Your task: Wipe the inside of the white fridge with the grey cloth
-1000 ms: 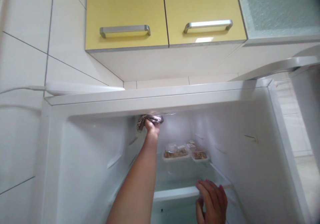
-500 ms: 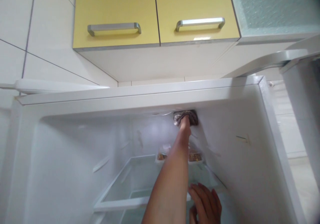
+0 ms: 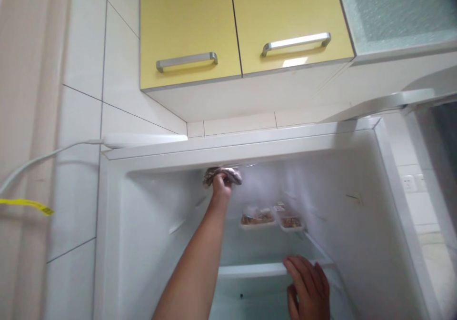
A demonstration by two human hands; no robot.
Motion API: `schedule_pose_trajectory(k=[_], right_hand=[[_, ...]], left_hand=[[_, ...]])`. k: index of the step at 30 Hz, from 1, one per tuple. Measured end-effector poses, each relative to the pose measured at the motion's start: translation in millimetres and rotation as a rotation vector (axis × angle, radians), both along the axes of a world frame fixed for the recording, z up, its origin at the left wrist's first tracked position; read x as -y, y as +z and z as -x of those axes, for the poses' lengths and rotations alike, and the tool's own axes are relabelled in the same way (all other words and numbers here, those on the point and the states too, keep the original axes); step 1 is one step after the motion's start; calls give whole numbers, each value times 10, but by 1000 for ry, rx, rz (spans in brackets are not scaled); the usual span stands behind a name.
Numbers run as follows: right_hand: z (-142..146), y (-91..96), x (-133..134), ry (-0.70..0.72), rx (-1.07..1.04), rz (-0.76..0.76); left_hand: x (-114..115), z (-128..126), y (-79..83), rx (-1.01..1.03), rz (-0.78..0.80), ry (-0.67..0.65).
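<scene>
My left hand (image 3: 222, 183) reaches deep into an open fridge, with its fingers closed on a crumpled grey-and-brown cloth (image 3: 233, 175). The cloth is pressed up at the fridge's ceiling, toward the back left. Lower right, my right hand (image 3: 309, 286) is loosely bent and holds nothing that I can see. Its fingertips are at the white front edge of the glass shelf (image 3: 253, 270); whether they rest on it I cannot tell. Farther back on this shelf sit two clear food packs (image 3: 257, 217) with brownish contents.
The fridge's white top rim (image 3: 250, 146) runs just above the left hand. Yellow cabinets (image 3: 189, 29) hang over the fridge. The fridge door (image 3: 433, 144) stands open at the right. A white cable (image 3: 39, 158) and a yellow strip (image 3: 26, 205) are at the far left.
My left hand has swept the cloth leftward along the fridge's ceiling, away from the back right corner. Both food packs now show fully. The view has shifted left; the right hand remains near the shelf edge.
</scene>
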State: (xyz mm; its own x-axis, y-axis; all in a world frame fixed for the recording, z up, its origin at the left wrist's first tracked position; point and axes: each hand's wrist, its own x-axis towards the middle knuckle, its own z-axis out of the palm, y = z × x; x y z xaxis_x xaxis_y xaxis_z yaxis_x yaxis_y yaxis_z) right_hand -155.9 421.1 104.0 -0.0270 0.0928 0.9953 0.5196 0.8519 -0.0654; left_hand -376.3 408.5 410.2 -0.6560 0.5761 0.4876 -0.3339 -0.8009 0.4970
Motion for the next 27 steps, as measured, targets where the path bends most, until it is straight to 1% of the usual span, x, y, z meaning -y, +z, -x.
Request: schedule_pose_trajectory(k=[2,4,6,8,11,13,18,22,25,27], right_hand=[[1,5,-10,-16,0,-14],[1,13,-20,-47,10,-41],[-10,29,-21,-77,34,-69],[-32,52,-7,-97,60,-87],[-78,98,43,-108,106,-79],[-111,131,92,-112,133,-66],[-185,207,234,-127,190,11],[-254,271,346,-111,241,62],[-292,325,436,-68,254,140],[-302,365,496,-49,271,219]], left_hand=[[258,202,78,59,-29,43],[468,335,141,109,-58,70],[622,382,187,150,-87,80],[746,349,219,182,-115,81],[970,199,240,216,-142,75],[1186,63,233,228,-146,67],[1872,-326,191,235,-136,55],[2376,-629,217,222,-106,67],[2636,-829,263,218,-104,99],[2724,-953,299,222,-102,120]])
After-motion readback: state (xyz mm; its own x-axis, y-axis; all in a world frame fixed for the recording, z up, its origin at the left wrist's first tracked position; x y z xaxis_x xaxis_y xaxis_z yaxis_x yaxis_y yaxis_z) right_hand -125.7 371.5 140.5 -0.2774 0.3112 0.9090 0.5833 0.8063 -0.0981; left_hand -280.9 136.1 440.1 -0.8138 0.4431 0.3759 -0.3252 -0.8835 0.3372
